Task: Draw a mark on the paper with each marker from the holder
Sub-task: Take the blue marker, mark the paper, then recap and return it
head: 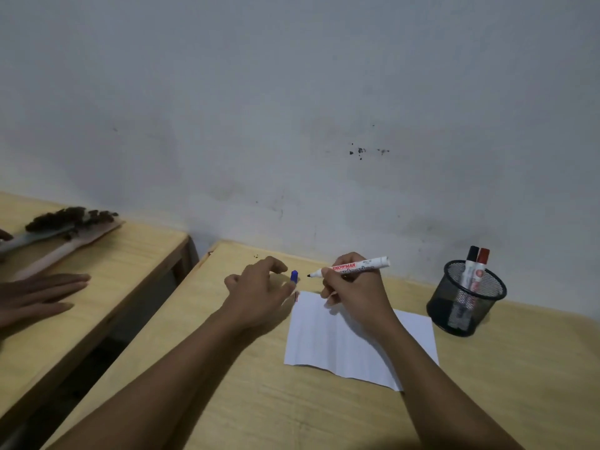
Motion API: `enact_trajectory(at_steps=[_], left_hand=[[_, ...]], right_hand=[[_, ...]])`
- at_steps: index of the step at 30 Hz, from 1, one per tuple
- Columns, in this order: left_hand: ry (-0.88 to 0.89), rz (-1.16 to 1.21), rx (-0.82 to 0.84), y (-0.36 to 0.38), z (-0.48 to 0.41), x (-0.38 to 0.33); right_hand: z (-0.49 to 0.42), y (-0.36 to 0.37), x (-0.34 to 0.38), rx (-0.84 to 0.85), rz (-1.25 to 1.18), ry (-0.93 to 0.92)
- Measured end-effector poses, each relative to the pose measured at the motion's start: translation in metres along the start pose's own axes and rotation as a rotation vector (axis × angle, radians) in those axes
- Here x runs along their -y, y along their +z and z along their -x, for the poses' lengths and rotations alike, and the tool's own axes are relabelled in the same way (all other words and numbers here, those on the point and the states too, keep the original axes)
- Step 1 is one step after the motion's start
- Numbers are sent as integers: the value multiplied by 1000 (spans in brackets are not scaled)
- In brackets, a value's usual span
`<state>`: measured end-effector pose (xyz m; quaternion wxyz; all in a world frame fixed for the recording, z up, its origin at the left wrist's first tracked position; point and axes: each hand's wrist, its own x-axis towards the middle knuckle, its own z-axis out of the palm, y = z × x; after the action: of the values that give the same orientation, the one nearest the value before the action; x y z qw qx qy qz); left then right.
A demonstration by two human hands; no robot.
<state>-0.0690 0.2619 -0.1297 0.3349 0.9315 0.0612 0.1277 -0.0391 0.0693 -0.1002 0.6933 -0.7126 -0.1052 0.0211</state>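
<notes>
The work surface is a pale wooden table [487, 384] set against a grey-white wall [292, 92] that carries scuffs and a cluster of small dark specks. A sheet of white paper [328, 345] lies flat on the table, lightly creased, with a short red mark [296, 297] at its far left corner.

The right hand [355, 293] is over the far edge of the paper, fingers closed around an uncapped white marker [352, 267], held nearly level; its dark tip points left, clear of the paper and just right of the left fingertips. The left hand [259, 292] is beside the paper's left corner, fingers curled, pinching a blue cap [294, 276] at the fingertips.

A black mesh holder [467, 298] stands on the table well right of the right-hand fingers, just off the paper's far right corner. It contains two upright markers, one black-capped [472, 254] and one red-capped [483, 256].

A second wooden table [97, 287] stands to the left across a dark gap. On it lie two brushes [69, 224] and another person's hand [42, 295], flat, fingers extended.
</notes>
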Motion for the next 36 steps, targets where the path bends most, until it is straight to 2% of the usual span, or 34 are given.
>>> enact_trajectory(at_steps=[5,10,16,36], left_hand=[[86,-155,165,-7,20,8],[144,-89,169,-11,22,11],[178,-212,251,-10,22,5],[151,-200,248,-9,22,6]], right_hand=[[-12,13,-20,96,62,70],[-15,10,-33,114,156,46],[-20,10,-43,107,182,-17],[-22,9,-49,163,281,-86]])
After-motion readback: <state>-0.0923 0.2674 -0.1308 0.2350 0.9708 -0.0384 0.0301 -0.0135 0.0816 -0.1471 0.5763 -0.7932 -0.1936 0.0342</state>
